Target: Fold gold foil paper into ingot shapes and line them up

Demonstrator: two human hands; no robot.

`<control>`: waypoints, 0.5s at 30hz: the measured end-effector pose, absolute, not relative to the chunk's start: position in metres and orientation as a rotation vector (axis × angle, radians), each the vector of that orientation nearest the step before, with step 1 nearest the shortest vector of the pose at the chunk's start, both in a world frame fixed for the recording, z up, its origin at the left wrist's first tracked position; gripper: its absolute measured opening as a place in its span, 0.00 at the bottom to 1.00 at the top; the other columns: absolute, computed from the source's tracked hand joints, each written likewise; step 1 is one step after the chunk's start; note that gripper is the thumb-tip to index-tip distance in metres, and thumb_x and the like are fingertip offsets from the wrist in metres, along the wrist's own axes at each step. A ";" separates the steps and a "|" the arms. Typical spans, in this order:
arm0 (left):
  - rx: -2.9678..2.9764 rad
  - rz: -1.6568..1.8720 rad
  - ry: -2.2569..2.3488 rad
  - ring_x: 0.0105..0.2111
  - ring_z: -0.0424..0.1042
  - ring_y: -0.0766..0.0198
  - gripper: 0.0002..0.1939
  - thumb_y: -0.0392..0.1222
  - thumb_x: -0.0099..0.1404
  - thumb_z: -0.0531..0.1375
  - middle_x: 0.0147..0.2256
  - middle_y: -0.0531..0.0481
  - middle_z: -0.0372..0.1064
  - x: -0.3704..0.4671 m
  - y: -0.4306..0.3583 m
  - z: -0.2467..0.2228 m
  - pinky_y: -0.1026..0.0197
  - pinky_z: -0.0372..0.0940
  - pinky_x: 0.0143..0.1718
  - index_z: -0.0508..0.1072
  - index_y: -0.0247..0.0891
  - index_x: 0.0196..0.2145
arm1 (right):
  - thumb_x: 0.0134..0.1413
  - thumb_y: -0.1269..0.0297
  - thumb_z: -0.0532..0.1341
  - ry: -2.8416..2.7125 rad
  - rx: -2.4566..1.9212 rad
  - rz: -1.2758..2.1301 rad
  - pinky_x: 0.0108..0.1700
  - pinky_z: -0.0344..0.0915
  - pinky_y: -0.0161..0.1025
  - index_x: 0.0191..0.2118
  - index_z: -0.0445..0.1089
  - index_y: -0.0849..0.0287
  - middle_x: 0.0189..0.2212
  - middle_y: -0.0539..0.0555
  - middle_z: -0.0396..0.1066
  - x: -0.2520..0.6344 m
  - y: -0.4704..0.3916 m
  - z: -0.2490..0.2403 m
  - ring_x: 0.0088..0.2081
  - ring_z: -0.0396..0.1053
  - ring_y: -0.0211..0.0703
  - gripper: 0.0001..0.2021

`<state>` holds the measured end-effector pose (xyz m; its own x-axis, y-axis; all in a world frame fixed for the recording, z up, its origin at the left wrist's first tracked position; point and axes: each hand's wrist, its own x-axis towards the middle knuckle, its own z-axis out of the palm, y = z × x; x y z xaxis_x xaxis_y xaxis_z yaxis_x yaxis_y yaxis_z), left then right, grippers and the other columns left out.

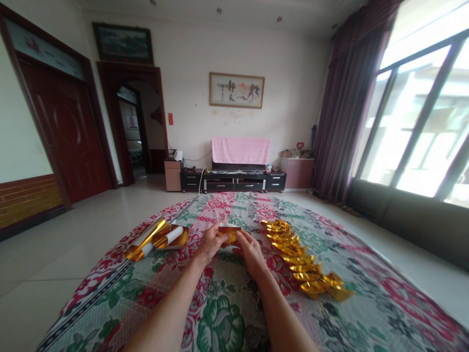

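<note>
Between my two hands is a folded piece of gold foil paper (pixel 229 236), held level just above the patterned cloth. My left hand (pixel 211 243) grips its left end, thumb along the near face. At the right end, my right hand (pixel 250 248) pinches it with the fingers closed. Off to the right lie several folded gold paper ingots (pixel 293 249), lined up in an overlapping row. Loose gold foil sheets (pixel 156 237), partly curled with white backs showing, rest on the cloth left of my left hand.
A floral cloth (pixel 221 322) in red, green and grey covers the broad surface before me. Further off stands a low black TV cabinet (pixel 234 184) with a pink cloth (pixel 241 149) above it. Purple curtains (pixel 339 107) hang beside the window at right; a red door (pixel 69 127) is at left.
</note>
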<state>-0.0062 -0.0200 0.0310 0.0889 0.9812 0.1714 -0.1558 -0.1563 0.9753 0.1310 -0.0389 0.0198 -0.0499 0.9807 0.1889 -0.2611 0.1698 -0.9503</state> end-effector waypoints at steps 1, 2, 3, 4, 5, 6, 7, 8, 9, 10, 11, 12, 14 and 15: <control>1.274 1.294 0.924 0.21 0.68 0.70 0.33 0.38 0.49 0.63 0.28 0.52 0.71 -0.005 -0.021 0.031 0.68 0.63 0.25 0.61 0.36 0.54 | 0.43 0.48 0.60 -1.154 -0.852 1.226 0.31 0.66 0.34 0.42 0.70 0.60 0.30 0.53 0.72 0.131 -0.039 0.020 0.32 0.70 0.41 0.23; 1.285 1.273 0.906 0.23 0.69 0.69 0.33 0.37 0.49 0.63 0.29 0.52 0.72 -0.003 -0.022 0.031 0.67 0.64 0.25 0.61 0.36 0.54 | 0.43 0.48 0.60 -1.136 -0.848 1.216 0.30 0.65 0.34 0.41 0.71 0.60 0.30 0.52 0.72 0.131 -0.038 0.020 0.31 0.69 0.40 0.23; 1.294 1.254 0.890 0.24 0.70 0.68 0.34 0.36 0.48 0.63 0.30 0.51 0.72 -0.002 -0.023 0.030 0.67 0.64 0.26 0.61 0.37 0.54 | 0.42 0.47 0.60 -1.106 -0.839 1.213 0.30 0.65 0.34 0.39 0.71 0.60 0.28 0.52 0.72 0.130 -0.038 0.020 0.29 0.69 0.39 0.23; 1.300 1.240 0.877 0.26 0.70 0.67 0.34 0.36 0.48 0.64 0.32 0.50 0.72 -0.001 -0.024 0.030 0.67 0.65 0.27 0.61 0.37 0.54 | 0.42 0.47 0.60 -1.074 -0.820 1.211 0.29 0.65 0.34 0.37 0.71 0.61 0.27 0.51 0.72 0.130 -0.036 0.019 0.27 0.68 0.38 0.22; 1.302 1.230 0.869 0.27 0.71 0.66 0.34 0.36 0.48 0.64 0.34 0.49 0.72 0.000 -0.024 0.030 0.66 0.65 0.28 0.61 0.37 0.54 | 0.41 0.48 0.60 -1.051 -0.798 1.208 0.29 0.65 0.34 0.36 0.72 0.61 0.26 0.51 0.71 0.129 -0.035 0.018 0.26 0.67 0.37 0.21; 1.302 1.222 0.865 0.28 0.71 0.66 0.34 0.36 0.48 0.64 0.36 0.48 0.72 0.000 -0.025 0.029 0.66 0.65 0.28 0.61 0.37 0.53 | 0.41 0.48 0.61 -1.036 -0.780 1.203 0.29 0.65 0.34 0.35 0.72 0.62 0.25 0.51 0.71 0.129 -0.034 0.016 0.25 0.67 0.37 0.21; 1.299 1.219 0.866 0.29 0.71 0.65 0.33 0.37 0.49 0.64 0.38 0.47 0.72 0.000 -0.025 0.029 0.66 0.66 0.28 0.62 0.36 0.53 | 0.41 0.48 0.61 -1.030 -0.769 1.193 0.29 0.65 0.35 0.34 0.72 0.62 0.25 0.51 0.71 0.128 -0.033 0.016 0.25 0.67 0.37 0.21; 1.297 1.219 0.869 0.29 0.71 0.65 0.32 0.38 0.49 0.63 0.38 0.47 0.72 0.000 -0.025 0.029 0.65 0.66 0.28 0.62 0.36 0.52 | 0.40 0.48 0.61 -1.029 -0.768 1.182 0.29 0.66 0.35 0.34 0.72 0.62 0.25 0.51 0.71 0.128 -0.032 0.015 0.26 0.67 0.38 0.21; 1.299 1.219 0.873 0.29 0.71 0.65 0.30 0.39 0.50 0.63 0.37 0.47 0.72 -0.001 -0.024 0.028 0.65 0.66 0.28 0.63 0.36 0.52 | 0.40 0.48 0.61 -1.029 -0.774 1.172 0.29 0.66 0.35 0.34 0.72 0.62 0.25 0.51 0.71 0.127 -0.032 0.015 0.26 0.67 0.39 0.21; 1.305 1.224 0.879 0.28 0.71 0.65 0.28 0.40 0.51 0.63 0.35 0.47 0.72 -0.001 -0.024 0.028 0.65 0.66 0.27 0.64 0.35 0.50 | 0.39 0.47 0.61 -1.030 -0.781 1.164 0.29 0.66 0.35 0.35 0.72 0.62 0.26 0.52 0.71 0.127 -0.032 0.014 0.27 0.68 0.40 0.22; 1.321 1.230 0.888 0.26 0.70 0.66 0.26 0.42 0.52 0.62 0.33 0.48 0.72 -0.002 -0.024 0.028 0.66 0.65 0.26 0.66 0.35 0.48 | 0.39 0.47 0.61 -1.030 -0.788 1.162 0.29 0.66 0.36 0.35 0.72 0.62 0.26 0.52 0.71 0.127 -0.032 0.015 0.27 0.68 0.40 0.23; 1.344 1.236 0.902 0.25 0.70 0.66 0.23 0.44 0.53 0.61 0.30 0.48 0.72 -0.002 -0.023 0.027 0.66 0.64 0.24 0.68 0.35 0.46 | 0.39 0.47 0.61 -1.028 -0.798 1.161 0.29 0.66 0.36 0.36 0.72 0.62 0.26 0.52 0.71 0.127 -0.032 0.015 0.27 0.68 0.40 0.23; 1.395 1.252 0.947 0.22 0.69 0.67 0.18 0.47 0.54 0.59 0.27 0.49 0.71 -0.004 -0.022 0.027 0.67 0.62 0.22 0.71 0.34 0.41 | 0.39 0.47 0.61 -1.012 -0.828 1.151 0.29 0.65 0.35 0.36 0.72 0.62 0.26 0.52 0.71 0.127 -0.033 0.015 0.27 0.68 0.40 0.23; 1.413 1.260 0.972 0.22 0.69 0.67 0.17 0.49 0.55 0.59 0.26 0.49 0.71 -0.004 -0.021 0.026 0.68 0.61 0.22 0.72 0.34 0.38 | 0.39 0.47 0.62 -1.003 -0.845 1.143 0.29 0.65 0.35 0.37 0.72 0.62 0.26 0.51 0.71 0.128 -0.033 0.015 0.27 0.68 0.40 0.23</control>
<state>-0.0043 -0.0210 0.0261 0.1449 0.9661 0.2139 -0.0386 -0.2105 0.9768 0.1277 -0.0331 0.0151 0.1076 0.9747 0.1958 -0.3205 0.2204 -0.9213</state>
